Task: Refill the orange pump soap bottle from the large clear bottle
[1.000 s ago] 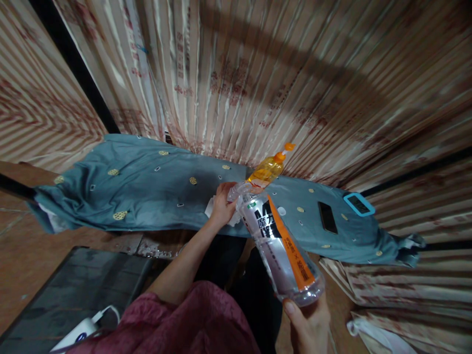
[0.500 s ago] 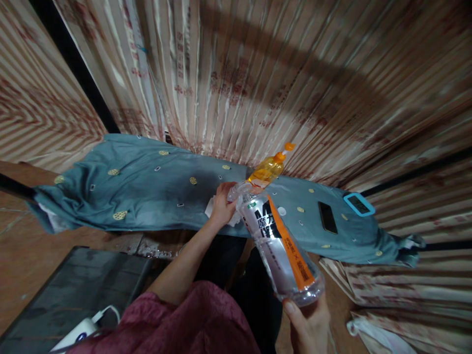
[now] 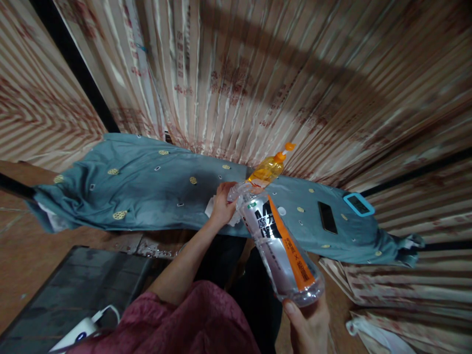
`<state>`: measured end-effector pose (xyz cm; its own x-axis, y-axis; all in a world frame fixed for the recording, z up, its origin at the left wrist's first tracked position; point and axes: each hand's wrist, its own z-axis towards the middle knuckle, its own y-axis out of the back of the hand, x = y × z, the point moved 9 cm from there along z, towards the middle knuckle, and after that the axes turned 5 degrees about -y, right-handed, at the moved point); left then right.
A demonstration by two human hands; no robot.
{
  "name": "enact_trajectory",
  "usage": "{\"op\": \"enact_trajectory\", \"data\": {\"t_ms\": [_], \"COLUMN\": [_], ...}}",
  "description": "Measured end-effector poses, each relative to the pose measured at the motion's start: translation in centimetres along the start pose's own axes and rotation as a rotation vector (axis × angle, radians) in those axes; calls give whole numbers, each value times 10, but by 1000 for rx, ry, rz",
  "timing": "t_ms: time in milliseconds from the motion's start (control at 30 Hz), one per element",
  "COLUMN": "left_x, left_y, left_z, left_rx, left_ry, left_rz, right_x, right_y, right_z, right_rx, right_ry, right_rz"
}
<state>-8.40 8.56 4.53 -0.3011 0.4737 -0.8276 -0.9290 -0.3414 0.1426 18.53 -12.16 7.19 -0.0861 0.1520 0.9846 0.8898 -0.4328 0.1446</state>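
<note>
A clear plastic drink bottle (image 3: 280, 246) with a silver and orange label is held tilted, its base toward me. My right hand (image 3: 309, 322) is closed around the base. At the neck end, my left hand (image 3: 224, 204) is closed on the bottle, its fingertips partly hidden. White tissue (image 3: 210, 205) shows under and beside my left hand. Just beyond the neck stands an orange pump bottle (image 3: 267, 169) with yellow liquid, its lower part hidden by the drink bottle. A small white round cap (image 3: 281, 211) lies on the cloth to the right.
A narrow table covered with blue-green cloth (image 3: 147, 191) spans the view. On its right lie a black phone (image 3: 328, 218) and a blue-framed digital timer (image 3: 359, 204). At lower left, a white device with a cable (image 3: 75, 337) rests on a dark box (image 3: 73, 290). Striped curtains (image 3: 236, 88) hang behind.
</note>
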Motion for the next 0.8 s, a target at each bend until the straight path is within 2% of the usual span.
{"op": "enact_trajectory", "data": {"t_ms": [267,533,800], "left_x": [0,-1,0], "left_y": [0,1,1], "left_z": [0,1,0], "left_rx": [3,2,1], "left_ry": [3,19,41], "left_rz": [-16,-24,-20], "right_x": [11,3,22], "right_y": [-9,-3,-16], "right_z": [-8,-1,-14], "right_rx": [-72,4,-88], "right_ry": [-57,-17,-83], "right_rz": [0,-21,-17]}}
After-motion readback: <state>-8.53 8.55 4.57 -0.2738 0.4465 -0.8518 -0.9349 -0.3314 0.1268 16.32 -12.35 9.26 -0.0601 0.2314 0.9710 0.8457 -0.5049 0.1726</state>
